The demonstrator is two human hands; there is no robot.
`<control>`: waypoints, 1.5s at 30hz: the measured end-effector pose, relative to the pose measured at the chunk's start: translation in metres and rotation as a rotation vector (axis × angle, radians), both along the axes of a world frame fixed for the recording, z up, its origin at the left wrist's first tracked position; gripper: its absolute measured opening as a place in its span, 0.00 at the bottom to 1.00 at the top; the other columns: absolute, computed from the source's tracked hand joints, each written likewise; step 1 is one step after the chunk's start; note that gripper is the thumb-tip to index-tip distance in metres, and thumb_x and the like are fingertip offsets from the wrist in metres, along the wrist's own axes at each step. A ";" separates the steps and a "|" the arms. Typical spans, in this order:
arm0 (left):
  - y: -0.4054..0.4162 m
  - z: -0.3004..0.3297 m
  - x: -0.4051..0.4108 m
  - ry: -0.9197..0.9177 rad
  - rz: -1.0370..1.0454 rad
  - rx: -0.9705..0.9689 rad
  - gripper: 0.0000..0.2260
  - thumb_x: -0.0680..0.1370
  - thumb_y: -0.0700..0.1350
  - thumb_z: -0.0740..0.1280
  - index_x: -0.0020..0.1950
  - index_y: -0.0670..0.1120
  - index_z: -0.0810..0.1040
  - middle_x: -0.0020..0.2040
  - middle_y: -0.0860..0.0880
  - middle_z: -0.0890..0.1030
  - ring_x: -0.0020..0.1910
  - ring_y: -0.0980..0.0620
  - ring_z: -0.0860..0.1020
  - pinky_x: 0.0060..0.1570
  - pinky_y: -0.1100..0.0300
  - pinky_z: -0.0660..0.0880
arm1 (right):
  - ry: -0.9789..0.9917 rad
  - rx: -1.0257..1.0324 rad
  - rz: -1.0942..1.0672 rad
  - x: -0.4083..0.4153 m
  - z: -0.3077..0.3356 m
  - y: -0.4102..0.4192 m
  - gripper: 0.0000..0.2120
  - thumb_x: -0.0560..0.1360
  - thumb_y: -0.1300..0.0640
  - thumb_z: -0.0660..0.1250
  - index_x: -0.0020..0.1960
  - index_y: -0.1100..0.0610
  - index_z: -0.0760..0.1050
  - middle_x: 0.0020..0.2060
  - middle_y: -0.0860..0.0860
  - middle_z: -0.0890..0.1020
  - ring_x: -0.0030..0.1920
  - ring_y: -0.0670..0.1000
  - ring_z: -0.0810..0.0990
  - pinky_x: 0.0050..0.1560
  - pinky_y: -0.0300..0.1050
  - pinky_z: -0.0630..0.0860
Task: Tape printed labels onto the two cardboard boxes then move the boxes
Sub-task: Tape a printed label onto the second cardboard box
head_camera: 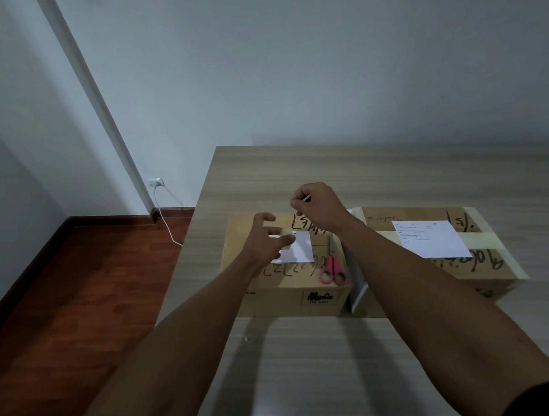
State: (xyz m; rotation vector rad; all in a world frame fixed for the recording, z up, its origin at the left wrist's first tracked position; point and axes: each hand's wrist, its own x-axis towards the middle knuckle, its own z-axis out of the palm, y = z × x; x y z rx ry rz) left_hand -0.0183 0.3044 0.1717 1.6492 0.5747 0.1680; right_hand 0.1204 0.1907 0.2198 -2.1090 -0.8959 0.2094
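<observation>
left hand (270, 240) spread flat, pressing the label (296, 251) on the left box (286, 265), near side of the counter (308, 366). right hand (318, 206) pinching something small, maybe tape. best to hold paper still, then rub tape down smooth. right box (436, 249) just beside.

2 brown cardboard boxes sit side by side: the left box (290, 280) bears a small white label (298, 247), the right box (437, 255) a larger tilted label (432, 238).
</observation>
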 end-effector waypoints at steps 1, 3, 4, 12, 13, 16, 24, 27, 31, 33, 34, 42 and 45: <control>0.001 0.003 0.001 0.016 -0.034 -0.015 0.27 0.75 0.43 0.76 0.69 0.52 0.66 0.60 0.44 0.76 0.50 0.46 0.81 0.46 0.52 0.81 | -0.014 -0.009 0.014 0.000 -0.001 0.000 0.05 0.79 0.61 0.70 0.45 0.58 0.83 0.42 0.48 0.84 0.37 0.46 0.85 0.42 0.43 0.80; 0.001 0.009 0.001 0.048 -0.085 -0.036 0.30 0.75 0.41 0.76 0.72 0.55 0.66 0.59 0.43 0.75 0.49 0.46 0.81 0.48 0.52 0.82 | -0.046 -0.022 0.032 0.000 -0.002 0.000 0.05 0.79 0.60 0.70 0.45 0.55 0.83 0.42 0.47 0.85 0.37 0.46 0.85 0.44 0.46 0.82; 0.000 0.010 0.002 0.056 -0.102 -0.037 0.31 0.75 0.41 0.76 0.73 0.56 0.66 0.58 0.43 0.75 0.48 0.46 0.81 0.48 0.51 0.82 | -0.060 -0.027 0.036 -0.001 -0.002 0.000 0.05 0.79 0.59 0.71 0.46 0.55 0.84 0.42 0.46 0.85 0.37 0.46 0.85 0.45 0.48 0.83; -0.002 0.007 0.001 0.011 -0.160 0.006 0.35 0.76 0.45 0.76 0.76 0.62 0.62 0.55 0.40 0.73 0.41 0.46 0.80 0.46 0.47 0.79 | -0.106 -0.061 0.045 0.003 -0.004 0.002 0.06 0.78 0.55 0.72 0.50 0.52 0.87 0.46 0.43 0.85 0.46 0.46 0.83 0.52 0.55 0.82; -0.002 0.007 0.001 0.005 -0.169 0.007 0.35 0.76 0.45 0.76 0.75 0.63 0.62 0.55 0.40 0.73 0.41 0.45 0.80 0.46 0.48 0.79 | -0.106 -0.060 0.046 0.003 -0.005 0.001 0.06 0.78 0.55 0.72 0.51 0.52 0.87 0.46 0.44 0.85 0.47 0.46 0.83 0.53 0.55 0.82; -0.002 0.007 0.000 -0.008 -0.193 0.004 0.35 0.76 0.44 0.77 0.75 0.64 0.63 0.52 0.42 0.73 0.42 0.45 0.80 0.47 0.46 0.79 | -0.094 -0.034 0.047 0.002 -0.006 0.001 0.06 0.77 0.57 0.72 0.51 0.54 0.87 0.47 0.46 0.86 0.44 0.46 0.83 0.52 0.56 0.82; 0.004 0.004 -0.006 -0.055 -0.236 0.095 0.35 0.74 0.44 0.77 0.73 0.69 0.64 0.56 0.37 0.78 0.46 0.47 0.79 0.46 0.49 0.82 | 0.339 0.142 -0.028 -0.004 0.001 -0.006 0.29 0.74 0.60 0.77 0.73 0.54 0.75 0.49 0.54 0.85 0.43 0.49 0.84 0.45 0.40 0.82; 0.007 0.001 -0.009 -0.046 -0.265 0.093 0.35 0.75 0.44 0.77 0.73 0.67 0.65 0.53 0.40 0.78 0.47 0.50 0.80 0.49 0.50 0.82 | 0.534 0.126 -0.129 -0.009 0.001 -0.007 0.36 0.75 0.58 0.76 0.79 0.48 0.65 0.55 0.56 0.84 0.38 0.48 0.85 0.33 0.37 0.77; 0.008 -0.009 -0.013 -0.038 -0.241 0.080 0.32 0.75 0.46 0.77 0.71 0.67 0.67 0.50 0.40 0.77 0.44 0.48 0.79 0.49 0.50 0.83 | 0.436 -0.054 -0.262 -0.008 -0.017 -0.009 0.23 0.78 0.53 0.69 0.72 0.55 0.70 0.57 0.55 0.80 0.42 0.52 0.84 0.36 0.44 0.74; 0.006 -0.012 -0.013 -0.046 -0.217 0.075 0.30 0.76 0.47 0.76 0.71 0.67 0.67 0.49 0.39 0.76 0.41 0.47 0.78 0.45 0.52 0.81 | 0.279 -0.258 -0.257 -0.008 -0.030 -0.016 0.07 0.77 0.57 0.67 0.51 0.60 0.76 0.43 0.57 0.79 0.39 0.56 0.80 0.39 0.50 0.76; 0.005 -0.013 -0.012 -0.052 -0.212 0.072 0.29 0.77 0.48 0.75 0.72 0.66 0.66 0.47 0.38 0.76 0.41 0.46 0.77 0.45 0.50 0.81 | 0.242 -0.352 -0.263 -0.009 -0.036 -0.020 0.06 0.76 0.59 0.66 0.41 0.58 0.73 0.36 0.56 0.76 0.35 0.56 0.77 0.38 0.50 0.74; 0.001 -0.018 -0.017 -0.077 -0.167 -0.010 0.26 0.81 0.43 0.71 0.72 0.62 0.65 0.43 0.36 0.78 0.41 0.45 0.75 0.42 0.51 0.76 | 0.349 -0.537 -0.360 -0.036 -0.054 -0.056 0.04 0.75 0.59 0.69 0.44 0.60 0.79 0.38 0.56 0.85 0.37 0.54 0.86 0.47 0.53 0.85; 0.000 -0.017 -0.019 -0.068 -0.126 -0.039 0.26 0.81 0.43 0.70 0.74 0.60 0.64 0.49 0.37 0.84 0.43 0.45 0.81 0.42 0.53 0.79 | 0.408 -0.595 -0.363 -0.044 -0.056 -0.064 0.07 0.70 0.60 0.77 0.45 0.59 0.81 0.42 0.55 0.86 0.42 0.54 0.87 0.52 0.56 0.85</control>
